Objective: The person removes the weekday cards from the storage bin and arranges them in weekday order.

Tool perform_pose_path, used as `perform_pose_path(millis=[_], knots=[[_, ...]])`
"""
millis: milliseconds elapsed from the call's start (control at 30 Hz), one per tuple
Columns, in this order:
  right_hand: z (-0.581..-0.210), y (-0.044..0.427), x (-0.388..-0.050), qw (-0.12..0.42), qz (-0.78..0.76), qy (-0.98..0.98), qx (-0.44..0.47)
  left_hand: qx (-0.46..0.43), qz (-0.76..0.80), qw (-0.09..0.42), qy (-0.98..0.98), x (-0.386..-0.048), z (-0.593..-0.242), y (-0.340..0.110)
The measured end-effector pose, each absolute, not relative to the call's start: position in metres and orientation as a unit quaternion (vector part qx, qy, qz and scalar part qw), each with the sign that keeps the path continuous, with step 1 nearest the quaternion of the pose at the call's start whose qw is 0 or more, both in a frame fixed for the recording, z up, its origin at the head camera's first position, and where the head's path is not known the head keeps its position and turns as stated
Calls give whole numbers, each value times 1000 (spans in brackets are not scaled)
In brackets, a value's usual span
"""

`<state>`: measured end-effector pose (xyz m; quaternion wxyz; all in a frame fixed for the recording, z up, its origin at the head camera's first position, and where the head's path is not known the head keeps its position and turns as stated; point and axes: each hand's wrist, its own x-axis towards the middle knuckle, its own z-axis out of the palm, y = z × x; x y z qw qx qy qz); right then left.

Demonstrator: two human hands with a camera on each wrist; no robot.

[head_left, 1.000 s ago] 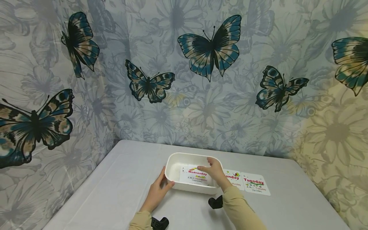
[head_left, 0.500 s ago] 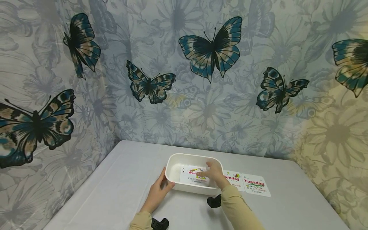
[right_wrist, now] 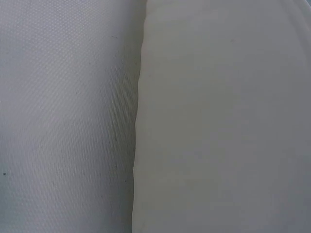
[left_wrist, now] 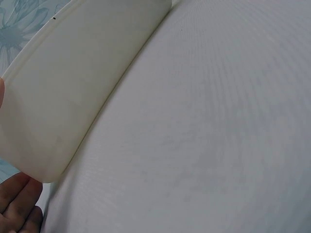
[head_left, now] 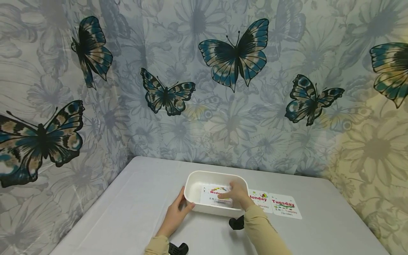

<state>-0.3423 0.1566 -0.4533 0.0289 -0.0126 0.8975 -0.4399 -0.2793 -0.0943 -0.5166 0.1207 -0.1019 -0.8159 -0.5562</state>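
A white plastic box [head_left: 213, 209] sits on the table, and a Wednesday card [head_left: 208, 200] lies inside it. My left hand [head_left: 174, 212] holds the box's left end, thumb at the front corner and fingers along the side. In the left wrist view, the fingers [left_wrist: 19, 201] touch the corner of the box [left_wrist: 73, 102]. Reaching in over the right end, my right hand [head_left: 238, 194] has thumb and index finger spread above the card; its other fingers are hard to see. Only the box's outer wall [right_wrist: 218, 121] and the tablecloth show in the right wrist view.
Right of the box lie a Monday card [head_left: 262, 200], partly hidden by the box and arm, and a Tuesday card [head_left: 285, 206]. A white cloth covers the table [head_left: 134, 198]. Butterfly-printed curtains [head_left: 232, 134] hang behind and at both sides.
My right hand has moved down deeper into the box, over the Wednesday card. The left hand keeps its hold on the box's left end.
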Motion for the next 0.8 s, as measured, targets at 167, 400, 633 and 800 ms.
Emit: perform_pose_path(millis=[167, 400, 633, 800], knots=[[-455, 157, -342, 37, -432, 901, -5, -101, -556, 121, -816, -277, -515, -94], [-454, 154, -341, 41, -421, 906, 1, -104, -548, 122, -821, -278, -516, -94], [-453, 152, -339, 39, -365, 930, 0, -102, -542, 121, -825, -278, -516, -95], [-452, 152, -338, 42, -331, 943, 2, -103, -541, 123, -826, -278, -515, -94]])
